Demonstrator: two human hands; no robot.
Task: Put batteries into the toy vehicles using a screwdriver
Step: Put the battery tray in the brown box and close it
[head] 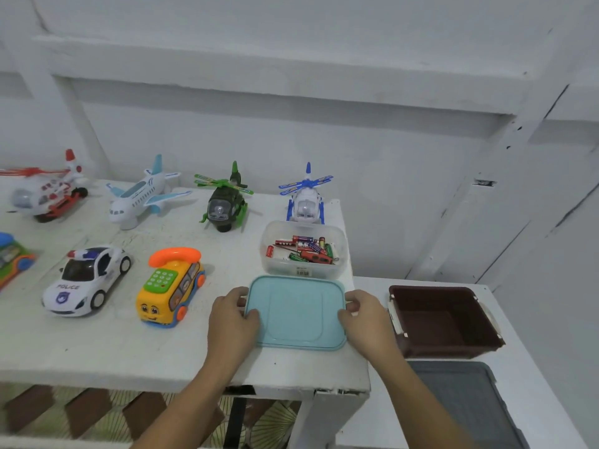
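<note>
A clear plastic box stands uncovered near the table's right end, holding several batteries and a red-handled screwdriver. Just in front of it lies its light blue lid, flat on the table. My left hand grips the lid's left edge and my right hand grips its right edge. Toy vehicles stand on the table: a white police car, a yellow phone bus, a white airplane, a green helicopter, a blue-white helicopter and a red-white helicopter.
A brown open bin sits on a lower white surface to the right, with a grey lid in front of it. Another colourful toy pokes in at the left edge. The white table ends just right of the lid.
</note>
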